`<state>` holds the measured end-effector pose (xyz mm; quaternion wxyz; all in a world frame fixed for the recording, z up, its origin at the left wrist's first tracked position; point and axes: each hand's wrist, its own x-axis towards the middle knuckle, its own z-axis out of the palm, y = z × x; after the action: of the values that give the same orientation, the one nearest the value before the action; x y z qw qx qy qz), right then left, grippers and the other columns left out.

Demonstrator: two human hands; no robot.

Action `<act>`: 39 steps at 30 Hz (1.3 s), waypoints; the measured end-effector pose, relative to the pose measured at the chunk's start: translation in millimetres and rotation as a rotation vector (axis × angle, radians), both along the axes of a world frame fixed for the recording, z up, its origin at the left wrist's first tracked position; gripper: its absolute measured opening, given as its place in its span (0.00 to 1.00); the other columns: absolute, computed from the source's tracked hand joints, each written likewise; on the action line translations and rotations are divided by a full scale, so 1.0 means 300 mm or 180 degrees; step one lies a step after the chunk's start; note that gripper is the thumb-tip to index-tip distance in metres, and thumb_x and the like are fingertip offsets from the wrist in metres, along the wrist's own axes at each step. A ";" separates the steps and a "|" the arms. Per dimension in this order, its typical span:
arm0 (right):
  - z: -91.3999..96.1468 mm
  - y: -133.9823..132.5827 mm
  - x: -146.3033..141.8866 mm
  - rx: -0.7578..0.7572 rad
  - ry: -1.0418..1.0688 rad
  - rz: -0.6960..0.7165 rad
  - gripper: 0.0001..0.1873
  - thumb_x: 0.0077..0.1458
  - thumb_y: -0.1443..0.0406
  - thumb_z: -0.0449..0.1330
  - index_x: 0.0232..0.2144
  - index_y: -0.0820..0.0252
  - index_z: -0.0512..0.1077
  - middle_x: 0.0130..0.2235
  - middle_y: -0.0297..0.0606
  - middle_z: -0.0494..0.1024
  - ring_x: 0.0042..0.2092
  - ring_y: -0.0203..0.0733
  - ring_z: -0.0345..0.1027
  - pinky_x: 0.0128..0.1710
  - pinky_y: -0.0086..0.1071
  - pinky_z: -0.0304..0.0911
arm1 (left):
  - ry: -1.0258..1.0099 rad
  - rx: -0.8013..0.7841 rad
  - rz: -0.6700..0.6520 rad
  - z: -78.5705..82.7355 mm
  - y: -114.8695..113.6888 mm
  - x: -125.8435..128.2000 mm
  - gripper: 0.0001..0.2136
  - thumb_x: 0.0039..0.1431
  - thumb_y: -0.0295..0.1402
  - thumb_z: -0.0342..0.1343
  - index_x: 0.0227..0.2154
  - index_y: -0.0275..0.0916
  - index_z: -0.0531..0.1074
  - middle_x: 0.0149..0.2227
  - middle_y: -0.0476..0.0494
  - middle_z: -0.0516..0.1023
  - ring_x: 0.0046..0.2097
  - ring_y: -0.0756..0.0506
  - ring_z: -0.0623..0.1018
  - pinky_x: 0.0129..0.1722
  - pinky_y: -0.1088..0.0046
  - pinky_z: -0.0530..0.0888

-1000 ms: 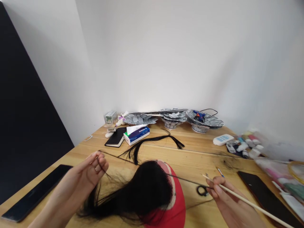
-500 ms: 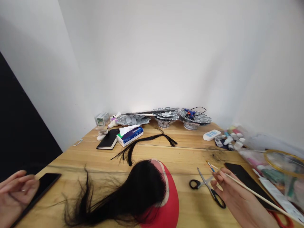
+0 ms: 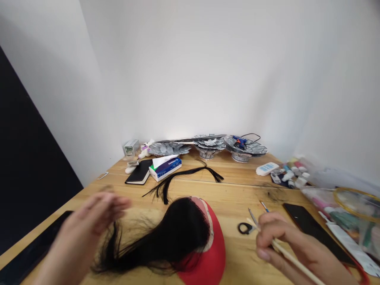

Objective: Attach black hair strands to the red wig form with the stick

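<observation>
My right hand [image 3: 285, 241] is closed around a thin pale wooden stick [image 3: 297, 265], its tip pointing left. Beneath that hand, black-handled scissors [image 3: 245, 228] lie partly hidden, and a slim blue-and-white tool [image 3: 264, 206] sticks out beyond my fingers. To the left, my left hand [image 3: 95, 221] hovers near the loose ends of long black hair [image 3: 172, 237]; motion smears its fingers, and whatever they hold cannot be made out. The hair spreads leftward from a pinkish net cap [image 3: 204, 211] on a red head-shaped form [image 3: 218, 245].
A dark phone [image 3: 308, 225] lies at right beside plastic bags [image 3: 347, 213]; another black device [image 3: 32, 245] is at left. Farther back are a loose black hair strand [image 3: 190, 172], a tissue pack [image 3: 166, 169], a black notebook [image 3: 138, 173] and silvery bowl-like pieces [image 3: 208, 152].
My left hand has moved right and up, from beside the black device toward the hair. My right hand has shifted slightly left and turned, still with the stick, covering more of the scissors.
</observation>
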<state>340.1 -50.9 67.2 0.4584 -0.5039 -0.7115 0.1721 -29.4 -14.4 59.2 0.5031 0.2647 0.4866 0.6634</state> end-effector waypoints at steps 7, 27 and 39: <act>0.000 -0.013 -0.100 0.0321 -0.0084 0.0515 0.08 0.53 0.66 0.65 0.24 0.47 0.75 0.26 0.31 0.76 0.29 0.40 0.72 0.29 0.26 0.67 | 0.1024 0.0731 -0.2539 -0.016 -0.045 0.492 0.19 0.59 0.52 0.58 0.29 0.38 0.71 0.31 0.40 0.82 0.33 0.45 0.79 0.35 0.73 0.72; -0.143 0.060 -0.056 -0.1462 0.1945 0.0674 0.13 0.50 0.56 0.70 0.26 0.55 0.72 0.24 0.31 0.80 0.29 0.40 0.73 0.33 0.31 0.65 | 0.1297 0.0233 -0.3058 0.022 0.007 0.427 0.25 0.47 0.58 0.64 0.23 0.37 0.72 0.21 0.53 0.64 0.23 0.52 0.55 0.25 0.73 0.52; -0.266 0.071 -0.101 -0.0612 0.2798 -0.1097 0.18 0.52 0.47 0.65 0.27 0.53 0.76 0.30 0.35 0.82 0.30 0.40 0.65 0.32 0.32 0.63 | 0.1095 0.0054 -0.2619 0.007 -0.008 0.393 0.20 0.52 0.52 0.64 0.25 0.37 0.74 0.21 0.54 0.61 0.25 0.51 0.54 0.25 0.74 0.50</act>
<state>309.7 -29.8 -12.6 0.6889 -0.5342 -0.3374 0.3554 88.6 -16.9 61.2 0.6347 0.5469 0.4120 0.3582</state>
